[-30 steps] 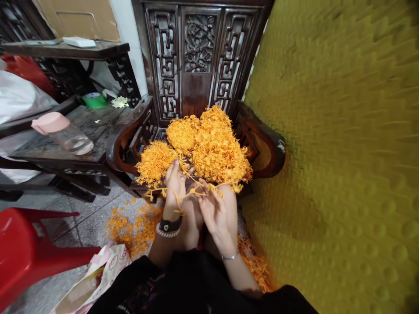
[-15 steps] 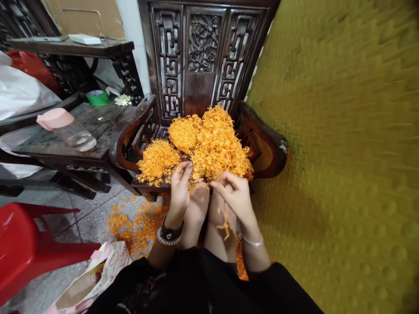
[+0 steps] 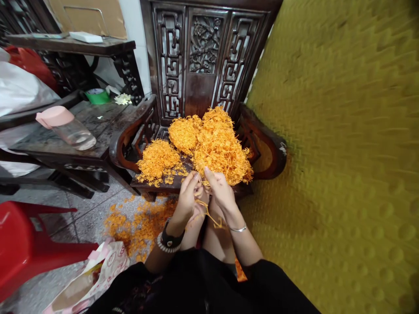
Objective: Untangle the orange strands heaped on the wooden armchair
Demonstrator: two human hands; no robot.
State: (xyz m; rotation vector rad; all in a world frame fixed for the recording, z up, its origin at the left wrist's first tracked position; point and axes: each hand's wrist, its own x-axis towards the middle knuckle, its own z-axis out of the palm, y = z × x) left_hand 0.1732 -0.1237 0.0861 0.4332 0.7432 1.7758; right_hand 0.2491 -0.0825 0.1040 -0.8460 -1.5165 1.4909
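Above my knees, my left hand [image 3: 188, 198] and my right hand [image 3: 222, 192] are close together, fingers pinched. A thin orange branched strand [image 3: 209, 213], which looks like soft plastic, runs between them and dangles below. The fingertips hide its upper end. Just beyond on the dark wooden chair seat [image 3: 186, 165] lies a large heap of tangled orange strands [image 3: 219, 150]. To its left are a rounder orange pile [image 3: 185, 135] and a pile of small loose orange pieces [image 3: 160, 159].
Orange bits [image 3: 140, 224] litter the tiled floor. At the left are a red plastic stool [image 3: 36, 248], a paper bag [image 3: 94, 274] and a side table [image 3: 65, 152] with a pink-lidded bottle [image 3: 70, 128] and green tape [image 3: 98, 96]. A yellow-green textured surface [image 3: 340, 131] rises at the right.
My hands have come closer together, the right moving left and a little up at its fingertips. The orange strand that hung under the right hand now dangles between both hands.
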